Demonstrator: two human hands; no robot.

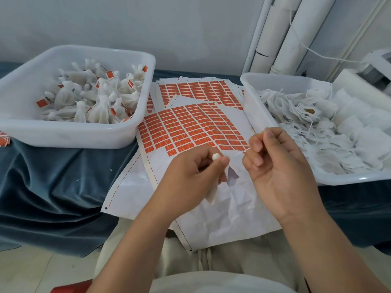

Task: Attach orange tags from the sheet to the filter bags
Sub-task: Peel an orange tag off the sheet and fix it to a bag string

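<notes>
The tabletop (69,163) before me is covered with a dark blue cloth (42,199). On it stand the left white tub (74,137) and the right white tub (255,106). Between them lie sheets of orange tags (190,123), and some loose tags (3,141) lie at far left.

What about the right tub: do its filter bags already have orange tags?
No, the filter bags in the right tub are plain white, with no orange tag showing.

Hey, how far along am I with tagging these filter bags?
Done: the left tub holds a heap of tied bags carrying orange tags. In hand: your left hand grips one filter bag while your right hand pinches its string; no tag shows on it. Left: the right tub is piled with untagged bags, and the top tag sheet is mostly full.
</notes>
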